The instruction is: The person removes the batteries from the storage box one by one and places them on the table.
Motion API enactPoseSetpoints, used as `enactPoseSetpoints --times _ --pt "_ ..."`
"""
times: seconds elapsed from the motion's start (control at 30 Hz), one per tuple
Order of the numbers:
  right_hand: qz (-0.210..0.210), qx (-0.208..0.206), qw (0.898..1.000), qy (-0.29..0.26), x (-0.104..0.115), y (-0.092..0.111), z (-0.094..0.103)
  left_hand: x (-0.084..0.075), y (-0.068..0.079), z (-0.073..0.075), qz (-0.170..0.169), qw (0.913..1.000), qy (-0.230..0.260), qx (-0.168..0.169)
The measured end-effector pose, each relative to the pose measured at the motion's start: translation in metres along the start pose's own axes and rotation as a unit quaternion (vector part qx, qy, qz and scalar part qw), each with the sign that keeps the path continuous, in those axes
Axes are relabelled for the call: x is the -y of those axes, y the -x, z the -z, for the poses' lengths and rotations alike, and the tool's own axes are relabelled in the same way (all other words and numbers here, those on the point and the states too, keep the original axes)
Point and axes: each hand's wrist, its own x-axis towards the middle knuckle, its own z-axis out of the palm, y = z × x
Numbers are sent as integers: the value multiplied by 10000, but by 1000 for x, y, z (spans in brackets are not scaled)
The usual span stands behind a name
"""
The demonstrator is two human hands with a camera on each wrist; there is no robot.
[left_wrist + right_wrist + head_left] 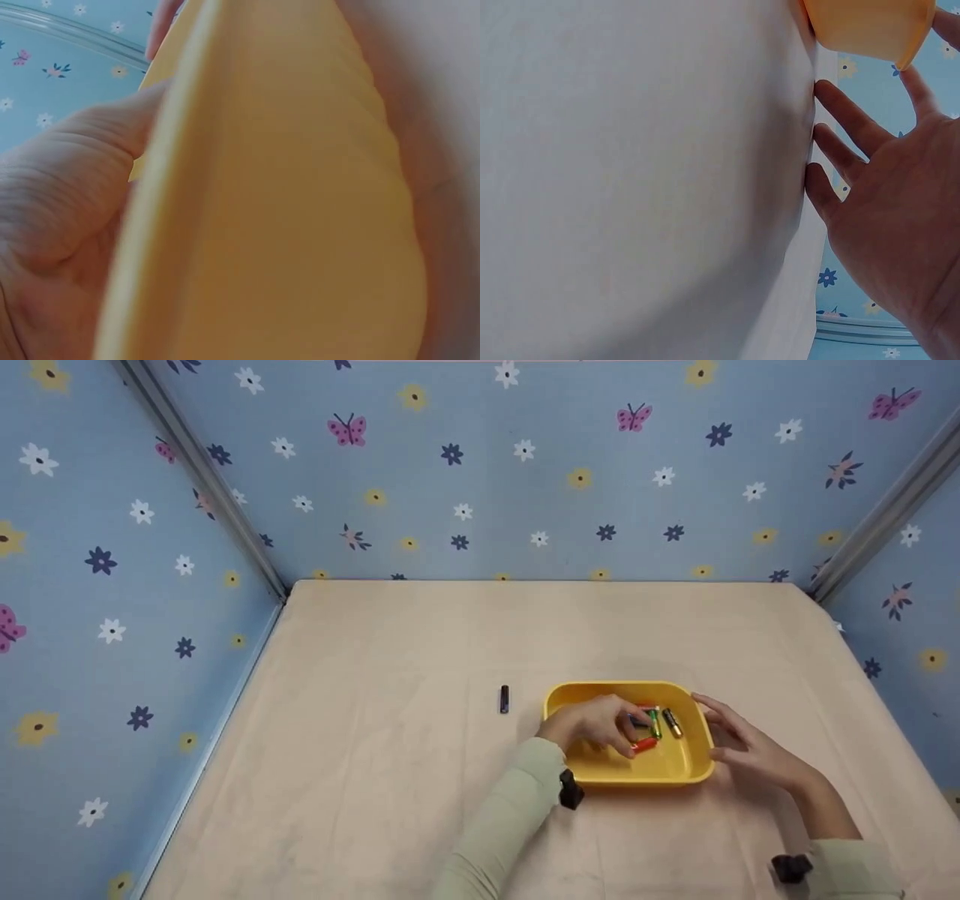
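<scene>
Left hand (598, 723) in tub (670, 763), grip unclear, at left end of red battery (646, 745), long axis roughly sideways; right hand (763, 751) farther, straight-fingered, loose against tub's right wall.

1. Right of centre, the tub (675, 766) looks smooth, softly glossy plastic.
2. Batteries (672, 723) inside it look shiny.
3. Across the lower frame, the tablecloth (360, 735) is matt, faintly creased.
4. Upper left, the rail (211, 484) resembles dull metal.
</scene>
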Motion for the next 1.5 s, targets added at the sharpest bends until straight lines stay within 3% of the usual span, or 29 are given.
enactPoseSetpoints --times 0.23,0.5,0.8,1.0,1.37,1.5 --pt "59 -6 10000 -32 0 0 0 -5 -3 -5 119 9996 -240 -32" --pt "62 -1 9999 -86 1 -1 -1 -14 -4 -8 367 9943 -991 122" --pt "76 -9 9998 -160 0 -1 -2 -13 -7 -10 -107 9828 -1829 238" --pt "60 -10 9999 -106 1 -1 -2 -15 -7 -13 77 9835 -1805 84" --pt "27 -39 9999 105 2 -1 -2 -12 -6 -14 -20 9828 -1837 -202" --pt "10 -38 9998 178 2 -1 -2 -10 -6 -15 -71 9825 -1804 -459"
